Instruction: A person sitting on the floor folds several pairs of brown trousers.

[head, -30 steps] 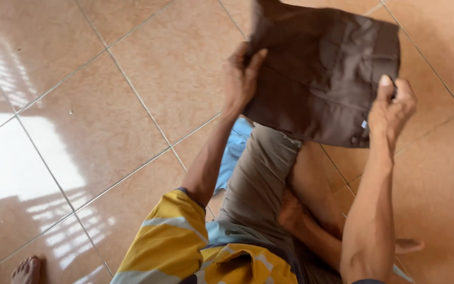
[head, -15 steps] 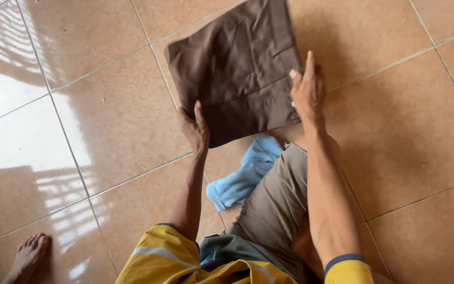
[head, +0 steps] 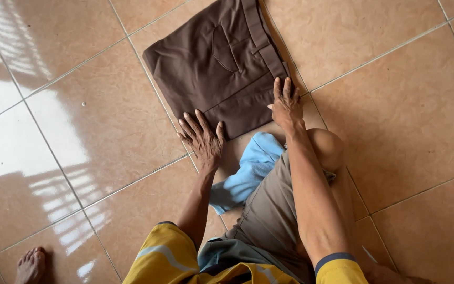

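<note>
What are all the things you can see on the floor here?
Folded trousers: one, dark brown, flat on the floor ahead of the person.
Cloth: one, light blue, crumpled on the floor beside the bent leg.
Floor tiles: many, glossy orange-tan, with bright window reflections on the picture's left.
Shorts: one, grey-brown, worn.
Shirt: one, yellow with pale stripes, worn.
Bare foot: one, bottom corner on the picture's left.
Knee: one, bent, beside the right arm.
Left hand: flat on the trousers' near corner.
Right hand: flat on the trousers' near edge.
</note>
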